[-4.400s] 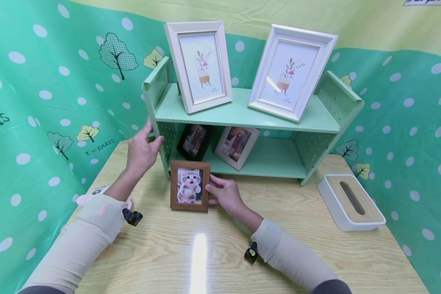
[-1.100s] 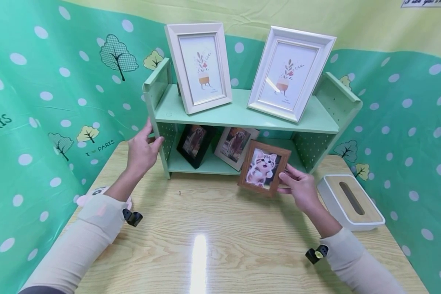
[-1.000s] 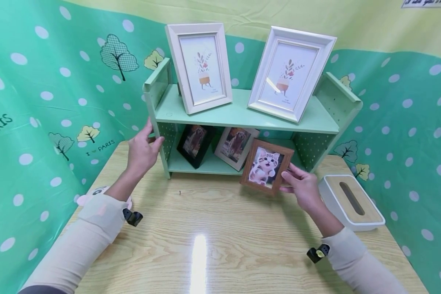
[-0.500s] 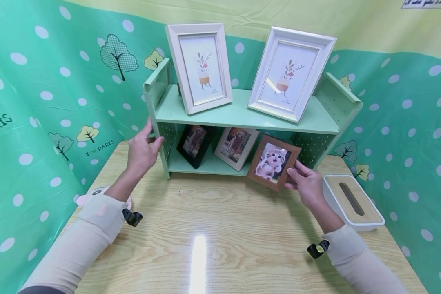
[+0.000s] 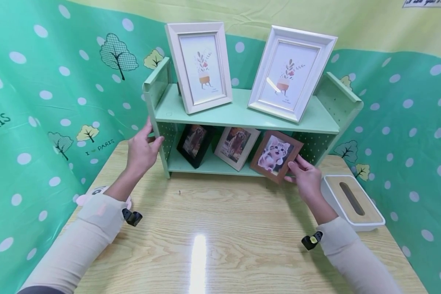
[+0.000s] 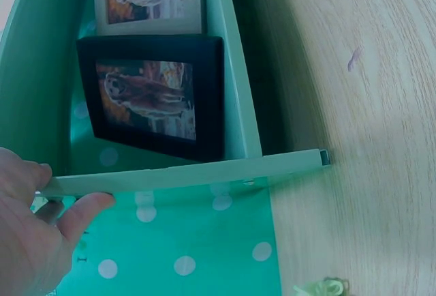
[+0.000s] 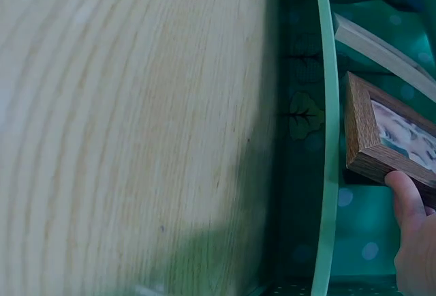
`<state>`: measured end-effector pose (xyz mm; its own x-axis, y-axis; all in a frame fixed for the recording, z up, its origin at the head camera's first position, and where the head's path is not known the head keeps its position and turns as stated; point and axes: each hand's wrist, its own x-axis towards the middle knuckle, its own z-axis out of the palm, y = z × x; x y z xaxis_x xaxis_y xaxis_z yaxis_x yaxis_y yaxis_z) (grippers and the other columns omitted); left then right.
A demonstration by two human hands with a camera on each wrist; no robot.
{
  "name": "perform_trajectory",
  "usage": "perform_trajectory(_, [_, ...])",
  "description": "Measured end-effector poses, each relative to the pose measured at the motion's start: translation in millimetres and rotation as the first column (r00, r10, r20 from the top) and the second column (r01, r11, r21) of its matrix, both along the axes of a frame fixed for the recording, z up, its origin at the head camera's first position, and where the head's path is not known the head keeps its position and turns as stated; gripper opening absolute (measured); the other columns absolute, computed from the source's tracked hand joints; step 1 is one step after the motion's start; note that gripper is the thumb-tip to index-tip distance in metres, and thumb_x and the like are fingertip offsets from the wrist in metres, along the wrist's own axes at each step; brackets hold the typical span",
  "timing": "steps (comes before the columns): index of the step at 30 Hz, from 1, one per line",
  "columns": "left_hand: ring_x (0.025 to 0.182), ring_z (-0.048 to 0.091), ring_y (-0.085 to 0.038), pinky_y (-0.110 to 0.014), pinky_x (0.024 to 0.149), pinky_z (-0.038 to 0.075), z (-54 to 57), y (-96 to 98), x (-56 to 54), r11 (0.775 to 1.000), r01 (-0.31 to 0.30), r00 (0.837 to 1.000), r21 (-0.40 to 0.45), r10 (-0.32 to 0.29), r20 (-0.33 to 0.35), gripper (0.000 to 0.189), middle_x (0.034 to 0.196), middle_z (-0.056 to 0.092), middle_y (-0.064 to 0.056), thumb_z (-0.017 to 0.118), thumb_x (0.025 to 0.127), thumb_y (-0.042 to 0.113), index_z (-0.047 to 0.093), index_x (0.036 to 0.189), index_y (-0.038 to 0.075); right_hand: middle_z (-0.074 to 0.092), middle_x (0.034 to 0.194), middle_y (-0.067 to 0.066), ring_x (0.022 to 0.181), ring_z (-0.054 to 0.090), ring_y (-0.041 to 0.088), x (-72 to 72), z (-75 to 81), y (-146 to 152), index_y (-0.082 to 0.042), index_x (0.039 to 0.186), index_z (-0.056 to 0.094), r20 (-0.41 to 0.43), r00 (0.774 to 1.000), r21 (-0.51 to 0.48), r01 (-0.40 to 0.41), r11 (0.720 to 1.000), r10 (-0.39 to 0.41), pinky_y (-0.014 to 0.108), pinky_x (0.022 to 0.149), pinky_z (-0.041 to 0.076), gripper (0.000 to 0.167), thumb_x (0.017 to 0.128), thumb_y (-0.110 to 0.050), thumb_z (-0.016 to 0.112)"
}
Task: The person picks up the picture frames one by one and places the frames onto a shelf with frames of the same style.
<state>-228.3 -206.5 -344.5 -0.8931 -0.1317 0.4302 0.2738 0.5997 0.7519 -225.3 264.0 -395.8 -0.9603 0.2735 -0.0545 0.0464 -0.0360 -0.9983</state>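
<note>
My right hand pinches the right edge of a brown wooden picture frame with a kitten picture. The frame is tilted at the front of the lower level of a green two-tier shelf. In the right wrist view the thumb lies on the front of the brown frame, inside the shelf edge. My left hand grips the shelf's left side panel, thumb and fingers on either side of it in the left wrist view. Left of the brown frame stand a beige picture frame and a black picture frame, both with dog pictures.
Two white picture frames, left and right, stand on the upper level. A white tissue box with wooden lid sits right of the shelf on the wooden table. Something pink is partly hidden behind the left forearm.
My right hand has carried the brown picture frame from the table at the left to the right, then up and back into the lower shelf opening. The left hand stays on the panel.
</note>
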Motion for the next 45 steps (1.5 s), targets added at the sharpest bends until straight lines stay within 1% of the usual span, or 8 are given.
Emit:
perform_trajectory(4, [0.119, 0.065, -0.047, -0.054, 0.091, 0.062, -0.1, 0.0, 0.1, 1.000, -0.002, 1.000, 0.001, 0.002, 0.001, 0.080, 0.149, 0.055, -0.021, 0.062, 0.100, 0.006, 0.023, 0.161, 0.040, 0.068, 0.133, 0.012, 0.084, 0.075, 0.002, -3.4, 2.6, -2.4, -0.018, 0.150, 0.049, 0.018, 1.000, 0.020, 0.015, 1.000, -0.016, 0.026, 0.073, 0.066, 0.056, 0.098, -0.013, 0.069])
perform_trajectory(7, [0.119, 0.065, -0.047, -0.053, 0.091, 0.062, -0.3, -0.2, -0.2, 1.000, -0.003, 1.000, 0.001, 0.003, -0.002, 0.080, 0.149, 0.055, -0.020, 0.062, 0.100, 0.006, 0.024, 0.161, 0.040, 0.059, 0.142, 0.018, 0.085, 0.074, 0.000, -6.3, 3.7, -4.6, -0.020, 0.150, 0.049, 0.021, 0.999, 0.016, 0.035, 0.999, -0.035, 0.026, 0.073, 0.066, 0.055, 0.098, -0.012, 0.068])
perform_trajectory(18, [0.118, 0.066, -0.047, -0.053, 0.090, 0.063, -0.2, 0.4, -1.0, 1.000, 0.000, 1.000, -0.005, 0.000, -0.008, 0.079, 0.148, 0.056, -0.020, 0.063, 0.100, 0.007, 0.025, 0.161, 0.040, 0.054, 0.148, 0.021, 0.087, 0.074, 0.001, -14.7, -0.6, -7.8, -0.022, 0.150, 0.047, -0.010, 0.997, 0.013, 0.080, 0.997, -0.080, 0.025, 0.074, 0.066, 0.054, 0.100, -0.012, 0.065])
perform_trajectory(21, [0.118, 0.066, -0.048, -0.054, 0.091, 0.062, 0.0, 0.4, -0.9, 1.000, 0.001, 1.000, -0.005, -0.001, -0.010, 0.078, 0.146, 0.057, -0.023, 0.063, 0.100, 0.007, 0.025, 0.161, 0.037, 0.056, 0.146, 0.022, 0.088, 0.075, 0.003, -17.3, -3.4, -8.7, -0.023, 0.149, 0.048, -0.033, 0.996, -0.010, 0.086, 0.996, -0.086, 0.027, 0.073, 0.066, 0.053, 0.100, -0.011, 0.065])
perform_trajectory(27, [0.117, 0.066, -0.049, -0.054, 0.092, 0.062, 0.2, 0.3, -0.9, 1.000, -0.002, 1.000, -0.015, 0.002, -0.017, 0.075, 0.143, 0.058, -0.026, 0.063, 0.100, 0.007, 0.027, 0.162, 0.032, 0.057, 0.145, 0.020, 0.099, 0.076, 0.009, -22.3, -8.6, -10.2, -0.025, 0.147, 0.051, -0.066, 0.993, -0.011, 0.103, 0.995, -0.103, 0.027, 0.070, 0.066, 0.052, 0.099, -0.010, 0.065])
perform_trajectory(34, [0.116, 0.067, -0.048, -0.053, 0.091, 0.063, -0.6, -0.5, -1.9, 1.000, -0.007, 1.000, -0.013, 0.007, -0.015, 0.077, 0.142, 0.059, -0.025, 0.063, 0.100, 0.007, 0.027, 0.161, 0.034, 0.060, 0.141, 0.022, 0.090, 0.076, 0.006, -26.5, -10.8, -13.7, -0.025, 0.144, 0.054, -0.090, 0.985, -0.033, 0.146, 0.989, -0.148, 0.026, 0.064, 0.066, 0.051, 0.098, -0.010, 0.068])
perform_trajectory(40, [0.117, 0.066, -0.048, -0.054, 0.092, 0.062, -0.9, -0.5, -2.1, 1.000, -0.004, 1.000, -0.005, 0.004, -0.013, 0.076, 0.142, 0.059, -0.026, 0.063, 0.100, 0.007, 0.027, 0.161, 0.034, 0.058, 0.143, 0.021, 0.106, 0.075, 0.016, -27.8, -11.0, -16.6, -0.022, 0.148, 0.049, -0.089, 0.987, 0.007, 0.136, 0.991, -0.134, 0.025, 0.066, 0.066, 0.053, 0.099, -0.010, 0.066])
perform_trajectory(45, [0.117, 0.066, -0.048, -0.054, 0.093, 0.062, -0.3, -0.2, -1.2, 1.000, -0.002, 1.000, -0.002, 0.002, -0.012, 0.075, 0.142, 0.059, -0.026, 0.063, 0.100, 0.008, 0.027, 0.161, 0.033, 0.059, 0.143, 0.022, 0.102, 0.076, 0.015, -29.1, -11.4, -17.6, -0.023, 0.148, 0.049, -0.085, 0.988, 0.010, 0.132, 0.991, -0.130, 0.026, 0.068, 0.066, 0.053, 0.099, -0.011, 0.066])
